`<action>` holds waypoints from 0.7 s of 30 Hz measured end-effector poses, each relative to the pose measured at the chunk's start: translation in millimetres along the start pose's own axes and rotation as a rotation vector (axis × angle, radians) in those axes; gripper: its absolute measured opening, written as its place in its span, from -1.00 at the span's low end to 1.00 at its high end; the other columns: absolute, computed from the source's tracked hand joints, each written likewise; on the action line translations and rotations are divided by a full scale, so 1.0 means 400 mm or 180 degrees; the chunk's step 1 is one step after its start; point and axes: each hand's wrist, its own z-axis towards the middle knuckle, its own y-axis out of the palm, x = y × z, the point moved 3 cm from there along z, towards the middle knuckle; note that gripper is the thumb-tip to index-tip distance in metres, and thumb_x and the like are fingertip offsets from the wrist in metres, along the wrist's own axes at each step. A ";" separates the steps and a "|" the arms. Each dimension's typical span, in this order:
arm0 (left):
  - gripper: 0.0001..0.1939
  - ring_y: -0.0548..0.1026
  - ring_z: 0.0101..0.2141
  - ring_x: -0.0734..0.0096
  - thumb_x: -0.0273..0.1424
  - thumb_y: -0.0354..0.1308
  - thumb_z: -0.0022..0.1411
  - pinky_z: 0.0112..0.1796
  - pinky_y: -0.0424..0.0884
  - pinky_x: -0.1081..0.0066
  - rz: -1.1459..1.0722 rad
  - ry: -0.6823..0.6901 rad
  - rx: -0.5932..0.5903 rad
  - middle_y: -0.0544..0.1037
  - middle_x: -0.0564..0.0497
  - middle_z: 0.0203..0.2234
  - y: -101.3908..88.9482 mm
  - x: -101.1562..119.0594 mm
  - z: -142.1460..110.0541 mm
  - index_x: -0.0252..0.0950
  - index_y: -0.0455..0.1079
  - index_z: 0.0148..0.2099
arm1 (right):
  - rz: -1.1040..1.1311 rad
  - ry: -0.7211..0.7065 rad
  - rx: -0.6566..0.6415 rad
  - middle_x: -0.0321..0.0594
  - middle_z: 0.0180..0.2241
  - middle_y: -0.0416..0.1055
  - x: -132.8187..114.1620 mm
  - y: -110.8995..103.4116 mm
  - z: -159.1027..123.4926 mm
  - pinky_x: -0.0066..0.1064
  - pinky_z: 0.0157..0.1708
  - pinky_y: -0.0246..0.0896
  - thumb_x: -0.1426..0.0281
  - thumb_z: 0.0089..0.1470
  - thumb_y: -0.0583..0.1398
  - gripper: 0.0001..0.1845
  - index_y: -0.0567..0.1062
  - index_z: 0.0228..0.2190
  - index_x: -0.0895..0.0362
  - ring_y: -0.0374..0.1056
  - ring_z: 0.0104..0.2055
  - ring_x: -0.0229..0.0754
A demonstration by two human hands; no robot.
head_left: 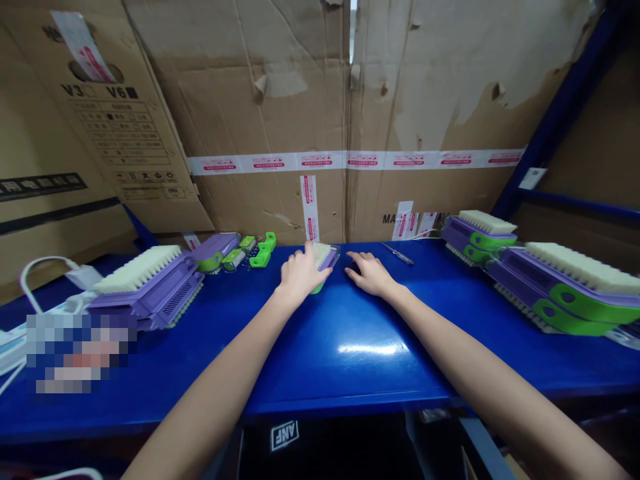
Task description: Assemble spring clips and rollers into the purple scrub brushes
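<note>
- Here's the left hand (pixel 299 272), thumb and fingers pinching the near left part of a purple brush (pixel 324 256), at the middle of the blue desk (pixel 345 360), pale bristly face up, a bit of green showing below the thumb.
- Over to the right hand (pixel 371 272): holding nothing, fingers loosely spread, palm down, just beside that brush but apart from it.
- Just beyond the right hand, a screwdriver (pixel 399 254) lies on the desk.
- Left side now: green brackets (pixel 263 251) near the small green-and-pale pieces (pixel 240 252), then a purple-and-green brush part (pixel 213 250), then a brush stack (pixel 145 287).
- Far right, two more piles, the rear pair (pixel 477 237) and the front pair (pixel 575 293), pale bristles on top.
- Behind it all, taped cardboard (pixel 270 200).
</note>
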 end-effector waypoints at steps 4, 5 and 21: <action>-0.30 0.50 -0.12 -0.06 -0.10 0.15 0.04 -0.21 0.40 0.19 -0.0135 -0.0094 -0.0173 0.51 -0.26 -0.12 -0.005 -0.014 0.012 -0.28 0.10 0.17 | -0.0112 0.0006 -0.0041 0.05 0.02 0.34 -0.006 0.001 -0.002 -0.17 -0.04 0.11 0.25 0.18 0.02 -0.45 0.21 0.16 0.21 0.21 0.05 0.08; -0.30 0.50 -0.12 -0.07 -0.12 0.16 0.03 -0.22 0.40 0.18 -0.0158 -0.0086 -0.0147 0.51 -0.25 -0.12 -0.009 -0.017 0.016 -0.27 0.10 0.17 | -0.0134 0.0009 -0.0037 0.04 0.02 0.34 -0.007 0.002 -0.003 -0.17 -0.04 0.11 0.25 0.18 0.02 -0.45 0.21 0.16 0.20 0.21 0.05 0.08; -0.10 0.36 0.03 -0.22 0.10 0.20 -0.11 -0.06 0.32 -0.05 -0.0045 -0.0982 0.0464 0.39 -0.29 0.05 -0.215 -0.319 0.166 -0.30 0.11 0.18 | -0.0150 0.0030 -0.0060 0.02 0.04 0.33 -0.003 0.003 -0.003 -0.14 0.00 0.06 0.25 0.19 0.00 -0.44 0.19 0.17 0.20 0.18 0.06 0.08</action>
